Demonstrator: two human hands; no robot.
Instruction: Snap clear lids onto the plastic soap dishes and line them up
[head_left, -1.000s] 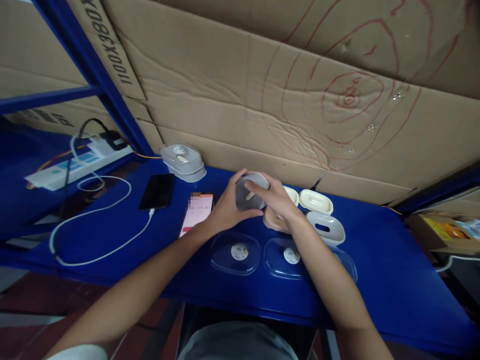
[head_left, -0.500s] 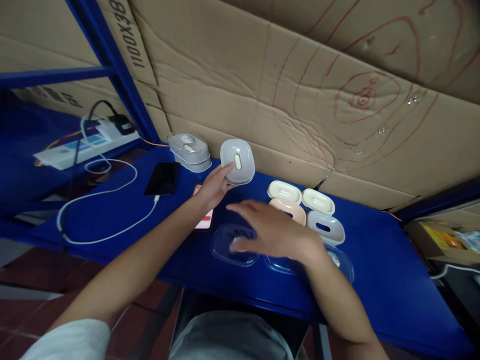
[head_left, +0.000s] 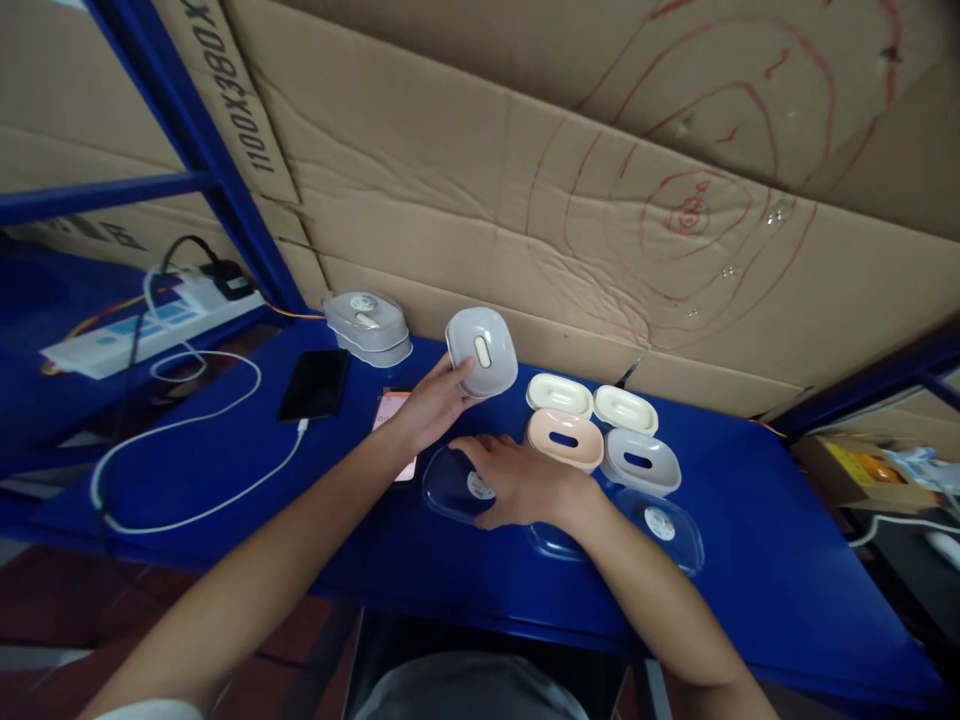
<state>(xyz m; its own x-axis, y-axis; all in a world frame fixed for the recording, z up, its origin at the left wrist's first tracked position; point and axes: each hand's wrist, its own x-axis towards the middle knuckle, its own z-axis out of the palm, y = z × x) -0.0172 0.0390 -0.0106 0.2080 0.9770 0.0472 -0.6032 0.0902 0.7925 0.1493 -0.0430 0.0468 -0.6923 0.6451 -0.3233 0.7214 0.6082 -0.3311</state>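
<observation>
My left hand (head_left: pixel 437 405) is closed on the side of a grey oval dish (head_left: pixel 496 328), tilted up off the table with its inside facing me. A cream oblong piece (head_left: pixel 482 352) sits at the dish's middle. Lower down, my right hand (head_left: pixel 536 482) has its thumb and fingers apart above a transparent lid (head_left: pixel 448 490) with a round white label; whether it touches the lid I cannot tell. Beyond that hand stand a peach dish (head_left: pixel 581 455) and a grey dish (head_left: pixel 664 472), both with dark slots, and two cream dishes (head_left: pixel 556 382) behind.
Other transparent lids (head_left: pixel 686 545) lie at the near right of the blue table (head_left: pixel 780 560). Stacked lidded grey dishes (head_left: pixel 386 325) stand at the back left. A lit phone (head_left: pixel 390 405), a dark phone (head_left: pixel 315 385) on a white cable, and a power strip (head_left: pixel 105 345) are leftward.
My right hand has shifted slightly left over the transparent lid and is less blurred. The grey dish stays in my left hand. The whole view has tilted a little.
</observation>
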